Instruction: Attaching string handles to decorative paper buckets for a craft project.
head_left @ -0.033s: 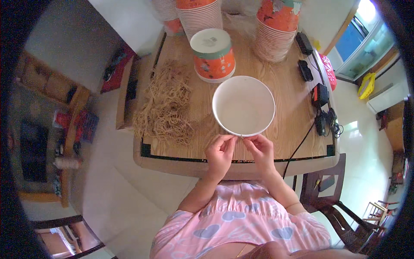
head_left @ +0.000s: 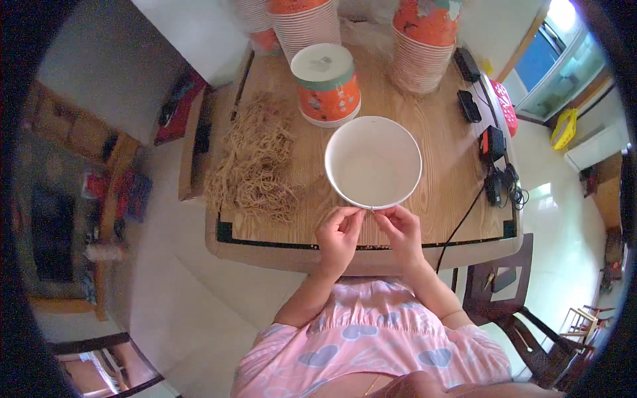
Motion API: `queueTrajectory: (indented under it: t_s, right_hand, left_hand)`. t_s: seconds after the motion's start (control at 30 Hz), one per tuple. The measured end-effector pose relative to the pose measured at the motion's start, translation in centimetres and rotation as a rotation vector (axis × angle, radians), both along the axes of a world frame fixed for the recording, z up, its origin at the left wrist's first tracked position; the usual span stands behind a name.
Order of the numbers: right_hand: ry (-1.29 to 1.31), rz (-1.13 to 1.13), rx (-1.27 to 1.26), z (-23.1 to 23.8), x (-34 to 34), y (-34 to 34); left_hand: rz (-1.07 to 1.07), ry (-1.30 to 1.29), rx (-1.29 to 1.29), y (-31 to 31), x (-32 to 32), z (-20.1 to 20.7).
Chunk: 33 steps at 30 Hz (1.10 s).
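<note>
Both hands, the left hand [head_left: 338, 233] and right hand [head_left: 398, 229], pinched a thin rubber band [head_left: 369, 208] between closed fingertips at the near rim of a white paper bowl [head_left: 373, 161] standing on the wooden worktop [head_left: 438, 199]. A heap of rubber bands [head_left: 255, 166] lay to the left; a lidded orange bowl [head_left: 327, 83] and stacked bowls [head_left: 424, 40] stood beyond. Banding appeared under way; stretching the loop wider seemed the next requirement.
</note>
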State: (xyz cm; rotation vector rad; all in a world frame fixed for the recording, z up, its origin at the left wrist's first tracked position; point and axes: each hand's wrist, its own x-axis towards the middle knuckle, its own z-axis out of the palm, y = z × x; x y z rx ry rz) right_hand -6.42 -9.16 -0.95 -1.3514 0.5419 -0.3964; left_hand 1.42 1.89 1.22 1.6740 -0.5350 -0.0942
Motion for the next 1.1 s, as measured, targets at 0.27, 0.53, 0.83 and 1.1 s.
queueTrajectory:
  t_s: [0.27, 0.53, 0.83, 1.1]
  right_hand:
    - [-0.101, -0.085, -0.080, -0.2, -0.9, 0.6]
    - [-0.125, 0.029, 0.062, -0.6, -0.7, 1.1]
    - [-0.141, 0.103, 0.051, -1.4, -0.3, 1.7]
    - [-0.042, 0.039, -0.069, -2.8, 0.7, 0.4]
  left_hand:
    - [-0.109, 0.161, 0.038, 1.0, -0.5, -1.4]
    - [-0.152, 0.169, 0.051, 0.4, -0.2, -1.6]
    - [-0.182, 0.351, -0.036, -0.3, 0.5, -0.7]
    - [-0.088, 0.286, -0.015, -1.0, 0.8, -0.8]
